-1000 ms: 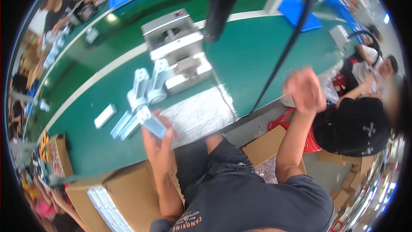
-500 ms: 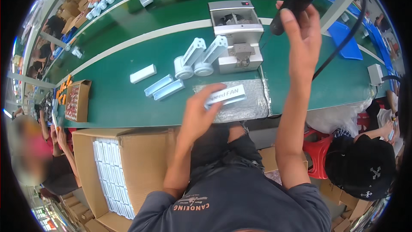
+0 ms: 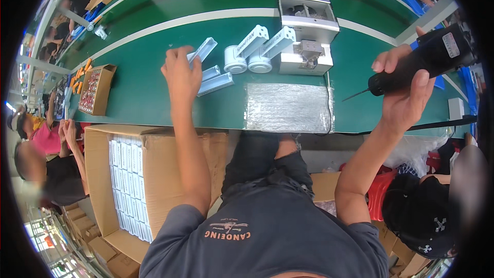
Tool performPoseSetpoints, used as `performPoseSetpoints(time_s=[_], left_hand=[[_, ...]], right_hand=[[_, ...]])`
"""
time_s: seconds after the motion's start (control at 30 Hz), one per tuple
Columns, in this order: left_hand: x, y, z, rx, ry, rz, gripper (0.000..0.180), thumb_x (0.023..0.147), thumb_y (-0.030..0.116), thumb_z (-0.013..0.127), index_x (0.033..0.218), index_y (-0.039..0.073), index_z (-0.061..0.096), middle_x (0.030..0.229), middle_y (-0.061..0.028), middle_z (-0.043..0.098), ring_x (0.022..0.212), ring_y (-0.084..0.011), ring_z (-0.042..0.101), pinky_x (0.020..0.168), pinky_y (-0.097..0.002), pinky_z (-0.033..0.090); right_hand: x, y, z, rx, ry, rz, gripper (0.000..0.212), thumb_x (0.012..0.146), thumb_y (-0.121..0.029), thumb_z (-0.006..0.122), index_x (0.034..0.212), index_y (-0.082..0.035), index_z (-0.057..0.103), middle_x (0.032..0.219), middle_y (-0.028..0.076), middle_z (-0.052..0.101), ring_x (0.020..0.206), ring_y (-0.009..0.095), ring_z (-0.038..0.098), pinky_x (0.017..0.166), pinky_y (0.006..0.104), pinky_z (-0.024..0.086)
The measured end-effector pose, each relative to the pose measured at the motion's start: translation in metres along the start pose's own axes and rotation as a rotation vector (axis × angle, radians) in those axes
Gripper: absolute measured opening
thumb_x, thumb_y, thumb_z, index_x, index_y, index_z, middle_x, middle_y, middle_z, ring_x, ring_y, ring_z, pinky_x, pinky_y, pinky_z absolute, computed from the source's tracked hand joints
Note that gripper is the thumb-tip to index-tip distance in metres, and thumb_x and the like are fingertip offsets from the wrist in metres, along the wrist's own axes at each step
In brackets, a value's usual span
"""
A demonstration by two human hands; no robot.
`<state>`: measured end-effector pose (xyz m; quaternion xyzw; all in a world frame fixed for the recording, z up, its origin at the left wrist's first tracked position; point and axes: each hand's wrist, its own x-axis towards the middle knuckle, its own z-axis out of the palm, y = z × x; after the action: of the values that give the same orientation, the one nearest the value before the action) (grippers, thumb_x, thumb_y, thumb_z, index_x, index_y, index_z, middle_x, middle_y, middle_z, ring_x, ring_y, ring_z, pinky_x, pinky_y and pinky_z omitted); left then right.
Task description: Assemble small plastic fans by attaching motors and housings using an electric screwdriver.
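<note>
My left hand (image 3: 182,74) is over the left part of the bench, its fingers closed on a light-blue, trough-shaped plastic handle shell (image 3: 206,50), hollow side showing. Just to its right, another such shell (image 3: 216,83) lies hollow side up against a similar one (image 3: 211,72). My right hand (image 3: 406,90) grips a black electric screwdriver (image 3: 411,67), raised at the right with its thin bit pointing left and down. Two light-blue fan bodies stand side by side mid-bench, a left one (image 3: 235,61) and a right one (image 3: 259,62), their handles slanting up to the right.
Behind a bubble-wrap sheet (image 3: 288,108) stands a grey metal screw-feeder machine (image 3: 307,31). A small carton (image 3: 96,90) of parts is at the bench's left. Below the edge, a large carton (image 3: 157,185) holds rows of light-blue shells. People sit at both sides.
My left hand has moved left, off the bubble-wrap sheet; the printed shell has left the sheet. The screwdriver has swung right and lower in my right hand. The view has shifted.
</note>
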<state>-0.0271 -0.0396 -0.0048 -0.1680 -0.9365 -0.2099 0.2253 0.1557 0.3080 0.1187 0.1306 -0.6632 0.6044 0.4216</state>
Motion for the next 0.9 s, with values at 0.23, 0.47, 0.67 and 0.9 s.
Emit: performPoseSetpoints(time_s=[0.23, 0.47, 0.67, 0.9], left_hand=[[0.019, 0.059, 0.0, -0.473, -0.352, 0.243, 0.061, 0.08, 0.016, 0.079, 0.135, 0.002, 0.058, 0.136, -0.0175, 0.058, 0.123, -0.0396, 0.058, 0.104, -0.0438, 0.047], [0.03, 0.057, 0.009, -0.477, -0.386, 0.22, 0.059, 0.08, 0.011, 0.081, 0.133, 0.0, 0.059, 0.123, -0.0177, 0.065, 0.111, -0.0358, 0.065, 0.096, -0.0413, 0.05], [-0.008, 0.081, -0.032, -0.903, -0.201, 0.022, 0.061, 0.082, 0.012, 0.086, 0.134, -0.001, 0.058, 0.125, -0.0126, 0.067, 0.114, -0.0251, 0.065, 0.103, -0.0402, 0.05], [-0.079, 0.128, 0.006, -1.074, -0.44, 0.034, 0.058, 0.079, 0.008, 0.086, 0.131, -0.003, 0.062, 0.132, -0.0136, 0.067, 0.121, -0.0228, 0.063, 0.109, -0.0398, 0.044]], right_hand=[[-0.002, -0.009, -0.007, 0.224, -0.084, 0.145, 0.08, 0.104, -0.061, 0.045, 0.149, 0.004, 0.032, 0.078, 0.009, 0.049, 0.062, 0.018, 0.052, 0.06, 0.0304, 0.044], [0.06, -0.001, 0.043, 0.309, 0.156, -0.165, 0.049, 0.106, -0.053, 0.052, 0.111, -0.004, 0.054, 0.058, 0.002, 0.053, 0.042, 0.009, 0.054, 0.037, 0.0232, 0.046], [0.082, 0.033, 0.083, 0.196, 0.126, -0.258, 0.034, 0.108, -0.038, 0.055, 0.107, -0.004, 0.056, 0.064, 0.002, 0.054, 0.047, 0.008, 0.053, 0.039, 0.022, 0.043], [0.078, 0.059, 0.08, 0.191, -0.02, -0.256, 0.036, 0.107, -0.038, 0.059, 0.111, -0.002, 0.057, 0.066, 0.003, 0.056, 0.048, 0.009, 0.053, 0.042, 0.0214, 0.041]])
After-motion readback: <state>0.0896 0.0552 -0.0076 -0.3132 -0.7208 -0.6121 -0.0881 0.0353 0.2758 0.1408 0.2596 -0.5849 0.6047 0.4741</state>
